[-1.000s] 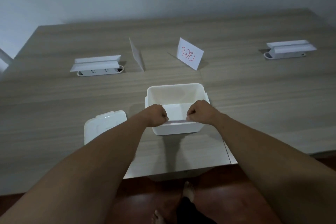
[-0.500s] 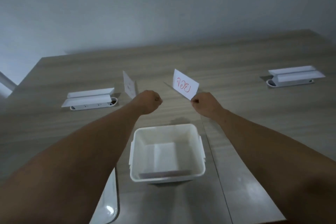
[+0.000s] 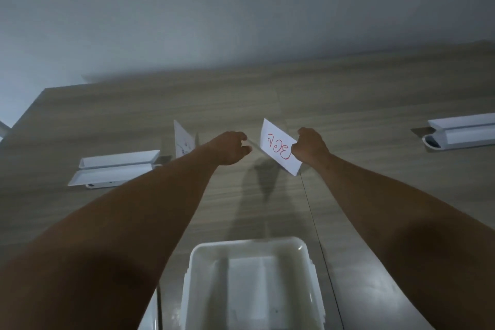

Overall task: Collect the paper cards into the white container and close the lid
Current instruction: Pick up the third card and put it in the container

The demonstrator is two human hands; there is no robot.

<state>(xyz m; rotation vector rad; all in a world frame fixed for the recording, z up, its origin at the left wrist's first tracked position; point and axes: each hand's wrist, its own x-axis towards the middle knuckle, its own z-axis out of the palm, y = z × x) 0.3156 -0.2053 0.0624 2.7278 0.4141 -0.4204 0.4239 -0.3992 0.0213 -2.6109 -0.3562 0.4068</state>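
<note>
My right hand (image 3: pixel 310 147) has its grip pinched on the right edge of the card with red writing (image 3: pixel 277 149), fingers curled over the paper so that the last stroke of the red script is partly covered. The card stands tilted, its lower corner pointing down toward the tabletop (image 3: pixel 375 104), and I cannot tell whether that corner touches the wood. My left hand (image 3: pixel 230 149) is just beside the card's left edge, fingers curled loosely inward with the thumb near them; whether they touch the thin edge of the paper I cannot tell, and nothing is plainly held there.

Left of that hand, partly behind my forearm, a second card (image 3: pixel 183 139) stands upright with faint marks on it. Farther left lies a white power strip with folded white paper on top of it (image 3: pixel 117 169). Well apart on the right, near the frame's edge, sits another white strip covered the same way (image 3: pixel 463 131).

Close to me, between my two forearms, the white container (image 3: pixel 249 246) sits open on the tabletop, and a pale flat sheet lies on its floor. At the bottom left a sliver of the white lid (image 3: pixel 152 316) shows beside the container, off it.
</note>
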